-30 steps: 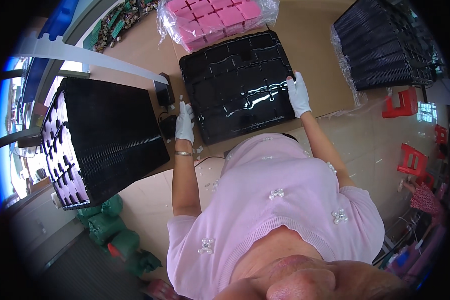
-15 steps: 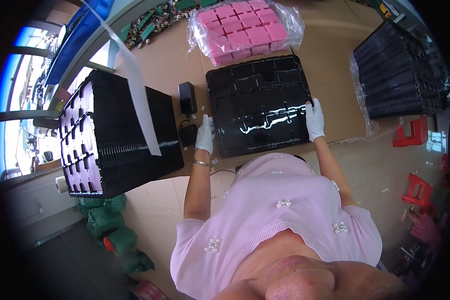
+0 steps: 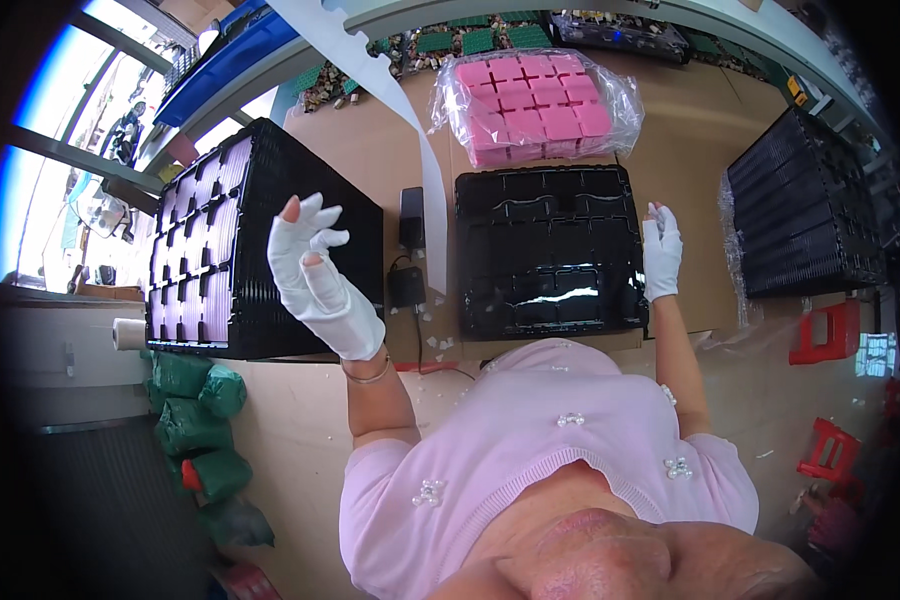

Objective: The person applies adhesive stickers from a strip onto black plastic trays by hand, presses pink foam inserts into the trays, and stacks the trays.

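A glossy black plastic tray point(image 3: 555, 260) with moulded compartments lies on the brown table in front of me. My right hand point(image 3: 662, 250), in a white glove with bare fingertips, is at the tray's right edge; its fingers are stretched out and grip nothing. On the left, my gloved left hand point(image 3: 315, 270) is raised in the air with its fingers spread, holding nothing. It hangs in front of a tall stack of black trays point(image 3: 310, 220), whose near-left side shows pale panels.
A plastic-wrapped block of pink foam point(image 3: 535, 105) lies beyond the tray. Another black tray stack point(image 3: 800, 210) stands at the right. A black power adapter point(image 3: 411, 218) sits beside the left stack, and a white strip point(image 3: 425, 170) hangs above it. Red stools point(image 3: 826, 335) stand at the right.
My left hand has left the tray's left side and risen leftward, in front of the stack. The right hand's fingers have come off the tray edge. The view has shifted.
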